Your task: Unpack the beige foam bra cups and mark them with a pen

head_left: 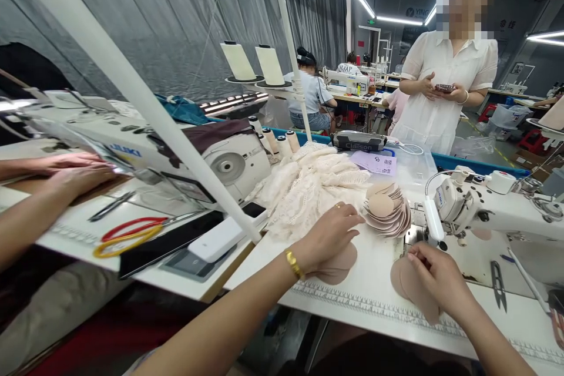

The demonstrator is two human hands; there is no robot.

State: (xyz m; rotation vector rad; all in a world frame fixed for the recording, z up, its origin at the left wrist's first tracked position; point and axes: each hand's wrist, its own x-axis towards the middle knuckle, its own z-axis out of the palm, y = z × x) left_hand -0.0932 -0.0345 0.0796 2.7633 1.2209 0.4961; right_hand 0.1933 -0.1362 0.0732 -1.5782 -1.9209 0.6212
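Observation:
My left hand, with a gold bracelet at the wrist, rests curled on beige cup-shaped fabric pieces lying on the white table. My right hand pinches another beige piece flat on the table, just in front of the white sewing machine. A fanned stack of the same beige pieces sits between my hands, further back. A heap of cream lace lies behind my left hand.
Thread snips lie right of my right hand. At the left, another person's hands work at a Juki machine, with scissors, a phone and a white box beside it. A person in white stands behind the table.

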